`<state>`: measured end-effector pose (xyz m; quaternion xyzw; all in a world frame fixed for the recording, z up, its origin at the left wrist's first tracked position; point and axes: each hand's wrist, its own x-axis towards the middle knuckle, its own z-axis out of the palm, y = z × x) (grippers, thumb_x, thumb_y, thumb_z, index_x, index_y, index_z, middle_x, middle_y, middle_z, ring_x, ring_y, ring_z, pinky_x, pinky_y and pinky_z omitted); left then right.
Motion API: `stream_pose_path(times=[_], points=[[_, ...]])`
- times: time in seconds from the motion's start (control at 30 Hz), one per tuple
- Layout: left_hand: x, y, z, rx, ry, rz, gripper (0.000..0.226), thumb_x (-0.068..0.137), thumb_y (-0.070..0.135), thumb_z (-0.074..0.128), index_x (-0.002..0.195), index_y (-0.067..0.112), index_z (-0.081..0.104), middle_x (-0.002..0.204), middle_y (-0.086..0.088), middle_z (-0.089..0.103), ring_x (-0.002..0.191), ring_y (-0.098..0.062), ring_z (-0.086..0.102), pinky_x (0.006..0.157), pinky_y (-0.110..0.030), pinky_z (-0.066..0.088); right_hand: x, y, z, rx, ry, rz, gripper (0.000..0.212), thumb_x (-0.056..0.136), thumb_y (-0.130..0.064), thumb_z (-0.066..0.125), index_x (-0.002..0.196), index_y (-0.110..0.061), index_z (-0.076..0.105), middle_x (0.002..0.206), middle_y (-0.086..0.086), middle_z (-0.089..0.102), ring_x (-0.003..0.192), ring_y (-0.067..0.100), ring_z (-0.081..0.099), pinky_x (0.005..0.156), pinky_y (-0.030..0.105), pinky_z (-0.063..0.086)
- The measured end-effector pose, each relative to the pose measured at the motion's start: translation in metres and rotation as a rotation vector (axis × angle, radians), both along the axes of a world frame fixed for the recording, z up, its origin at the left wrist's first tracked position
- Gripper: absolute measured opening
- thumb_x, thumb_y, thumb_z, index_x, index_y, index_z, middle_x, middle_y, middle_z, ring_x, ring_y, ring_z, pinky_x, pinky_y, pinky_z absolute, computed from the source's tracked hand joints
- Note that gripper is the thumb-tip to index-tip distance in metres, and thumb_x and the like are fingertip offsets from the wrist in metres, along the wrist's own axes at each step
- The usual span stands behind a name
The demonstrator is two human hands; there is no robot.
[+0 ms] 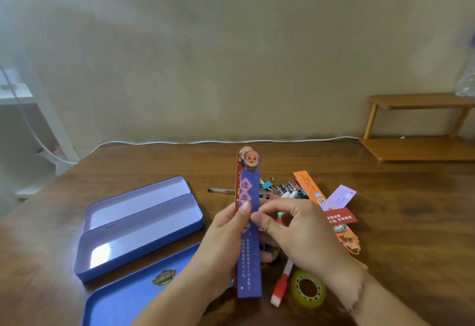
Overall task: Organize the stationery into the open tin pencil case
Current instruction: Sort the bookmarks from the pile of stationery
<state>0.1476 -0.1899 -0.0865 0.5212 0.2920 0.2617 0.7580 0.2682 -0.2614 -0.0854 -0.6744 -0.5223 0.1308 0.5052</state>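
My left hand [226, 235] pinches two long bookmarks held upright above the table: a blue one [249, 253] in front and a red one [237, 189] behind it, each topped with a cartoon head. My right hand [295, 228] touches the blue bookmark's right edge with curled fingers. The open blue tin pencil case [138, 228] lies at the left, its two trays showing bare metal. Its lid [133, 297] lies flat in front of it.
A heap of stationery lies behind my right hand: binder clips [267, 184], a pen [221, 190], an orange bookmark [308, 189], a lilac card [339, 197], a red card [340, 217]. A roll of tape [308, 288] and a red-white marker [281, 287] lie near. A wooden shelf [421, 125] stands back right.
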Motion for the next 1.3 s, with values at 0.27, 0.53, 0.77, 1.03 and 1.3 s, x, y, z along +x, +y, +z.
stream_pose_path(times=[0.27, 0.53, 0.77, 1.03, 1.3], points=[[-0.004, 0.014, 0.001, -0.274, 0.001, 0.007, 0.047, 0.101, 0.046, 0.043, 0.104, 0.006, 0.068, 0.058, -0.007, 0.054, 0.037, -0.012, 0.046, 0.036, -0.019, 0.040, 0.068, -0.013, 0.002, -0.493, -0.644, -0.339, 0.035, 0.087, -0.052, 0.057, 0.119, -0.039, 0.060, 0.121, -0.018, 0.053, 0.112, 0.004, 0.043, 0.071, 0.021, 0.044], [-0.004, 0.017, -0.002, -0.321, -0.041, -0.012, 0.035, 0.104, 0.031, 0.043, 0.105, 0.004, 0.065, 0.063, -0.010, 0.055, 0.041, -0.015, 0.050, 0.038, -0.020, 0.043, 0.077, -0.014, 0.000, -0.554, -0.570, -0.315, 0.010, 0.082, -0.048, 0.067, 0.086, -0.039, 0.065, 0.115, -0.019, 0.054, 0.108, 0.006, 0.039, 0.078, 0.029, 0.046], [-0.006, 0.020, -0.003, -0.317, -0.110, 0.103, 0.041, 0.102, 0.043, 0.043, 0.099, 0.009, 0.065, 0.060, -0.005, 0.051, 0.041, -0.012, 0.047, 0.038, -0.020, 0.042, 0.080, -0.021, 0.013, -0.272, -0.266, -0.367, 0.013, 0.088, -0.030, 0.065, 0.076, -0.032, 0.060, 0.088, -0.012, 0.064, 0.085, 0.007, 0.057, 0.061, 0.025, 0.045], [0.002, 0.005, 0.002, -0.035, -0.016, 0.098, 0.049, 0.091, 0.055, 0.049, 0.102, 0.011, 0.067, 0.072, -0.013, 0.070, 0.055, -0.022, 0.065, 0.049, -0.027, 0.053, -0.005, -0.004, 0.010, 0.036, 0.484, 0.008, 0.018, 0.074, -0.012, 0.079, 0.084, -0.014, 0.065, 0.070, 0.008, 0.070, 0.045, 0.018, 0.062, 0.041, 0.027, 0.045], [-0.003, 0.001, 0.004, -0.022, 0.120, 0.085, 0.022, 0.098, 0.037, 0.054, 0.096, 0.019, 0.066, 0.064, -0.001, 0.075, 0.056, -0.011, 0.072, 0.054, -0.026, 0.057, 0.015, -0.015, 0.008, -0.092, -0.278, 0.027, 0.015, 0.078, -0.039, 0.074, 0.090, -0.040, 0.065, 0.078, -0.024, 0.063, 0.074, 0.001, 0.058, 0.063, 0.015, 0.047]])
